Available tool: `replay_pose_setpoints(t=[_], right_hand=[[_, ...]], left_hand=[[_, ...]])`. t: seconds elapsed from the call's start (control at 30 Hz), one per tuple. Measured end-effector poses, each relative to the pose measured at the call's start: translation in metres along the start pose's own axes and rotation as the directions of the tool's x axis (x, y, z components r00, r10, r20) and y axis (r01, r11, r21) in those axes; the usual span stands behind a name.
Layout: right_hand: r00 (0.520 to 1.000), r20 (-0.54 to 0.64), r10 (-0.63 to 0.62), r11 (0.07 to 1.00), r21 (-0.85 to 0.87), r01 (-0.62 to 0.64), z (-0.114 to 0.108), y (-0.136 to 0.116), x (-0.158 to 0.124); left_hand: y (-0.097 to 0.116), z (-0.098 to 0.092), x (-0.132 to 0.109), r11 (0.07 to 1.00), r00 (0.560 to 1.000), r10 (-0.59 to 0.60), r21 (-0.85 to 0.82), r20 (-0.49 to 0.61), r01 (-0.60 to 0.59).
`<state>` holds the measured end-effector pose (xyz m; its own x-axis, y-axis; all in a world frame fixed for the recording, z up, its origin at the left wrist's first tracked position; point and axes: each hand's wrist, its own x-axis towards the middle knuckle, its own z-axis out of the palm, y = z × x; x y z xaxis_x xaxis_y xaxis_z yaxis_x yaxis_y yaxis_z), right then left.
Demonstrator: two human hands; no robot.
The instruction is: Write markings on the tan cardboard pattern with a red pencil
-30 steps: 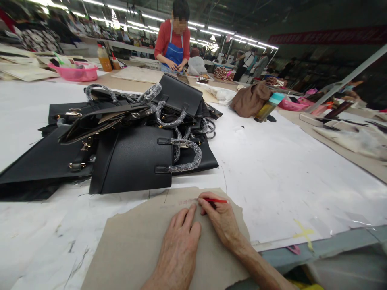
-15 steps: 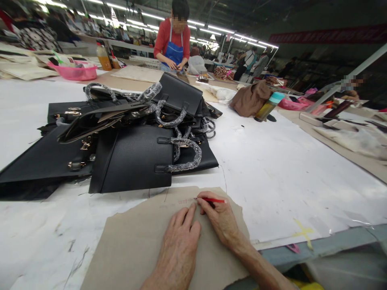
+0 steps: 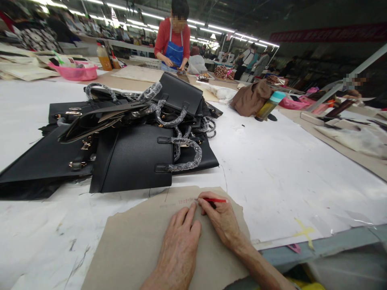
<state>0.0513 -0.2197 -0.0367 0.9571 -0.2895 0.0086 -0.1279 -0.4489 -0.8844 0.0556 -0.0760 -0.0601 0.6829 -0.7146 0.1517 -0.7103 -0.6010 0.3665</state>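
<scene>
A grey-brown sheet (image 3: 130, 241) with uneven edges lies in front of me, bearing faint reddish writing near its far edge. My left hand (image 3: 179, 241) rests flat on this sheet, fingers stretched forward. To its right, my right hand (image 3: 219, 219) pinches a red pen (image 3: 216, 199), whose tip is at the writing, close to my left fingertips. Just beyond the sheet lies a pile of black handbags (image 3: 136, 157), their handles (image 3: 193, 157) wrapped in clear plastic.
White paper (image 3: 272, 173) covers the table, with yellow tape (image 3: 304, 231) at its near right edge. Farther back are a brown cloth bag (image 3: 250, 98), a bottle with a blue cap (image 3: 270, 105) and a pink basket (image 3: 74, 71). A co-worker in a blue apron (image 3: 173, 48) stands across the table.
My right hand and the pen have barely shifted along the writing; my left hand stays put. Across the table, the co-worker's hands have moved slightly.
</scene>
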Motion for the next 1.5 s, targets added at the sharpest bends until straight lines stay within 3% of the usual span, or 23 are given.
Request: replay_pose_setpoints(t=[1.5], right_hand=[[0.999, -0.034, -0.015, 1.0, -0.023, 0.015, 0.0006, 0.006, 0.0008]], left_hand=[[0.001, -0.0036, 0.0008, 1.0, 0.999, 0.002, -0.012, 0.035, -0.002]])
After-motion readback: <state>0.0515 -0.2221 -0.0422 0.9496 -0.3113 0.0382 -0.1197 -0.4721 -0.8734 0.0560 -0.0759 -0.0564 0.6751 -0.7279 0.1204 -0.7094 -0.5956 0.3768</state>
